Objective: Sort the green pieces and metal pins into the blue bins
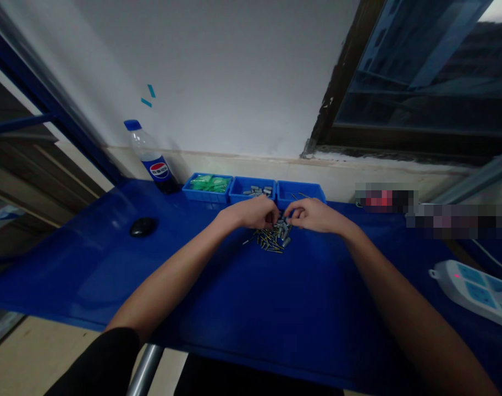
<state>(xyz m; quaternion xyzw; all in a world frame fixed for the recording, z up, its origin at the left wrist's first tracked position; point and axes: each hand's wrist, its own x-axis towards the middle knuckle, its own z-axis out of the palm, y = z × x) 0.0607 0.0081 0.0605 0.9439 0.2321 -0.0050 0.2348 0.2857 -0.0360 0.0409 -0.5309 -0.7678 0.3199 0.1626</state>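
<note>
Hands, left hand [257, 213] and right hand [312, 214], pinching small parts [273, 236] on blue table [275, 308] by 3 bins [253, 190].

This looks like a small assembly workbench in a workshop. A blue table [251, 308] stands against a plain wall beside a window, carrying three blue parts bins [253, 190], a heap of small metal parts [273, 236] and a power strip [473, 291].

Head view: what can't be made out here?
- Fingertips of left hand and right hand: curled over the pile of small metal parts, so any grip is hidden.
- Parts in the pile: too small to identify.
- Right bin: contents mostly hidden behind the hands.
- Items by the wall at right: blurred out.
- Power strip: cut off by the right edge.
</note>
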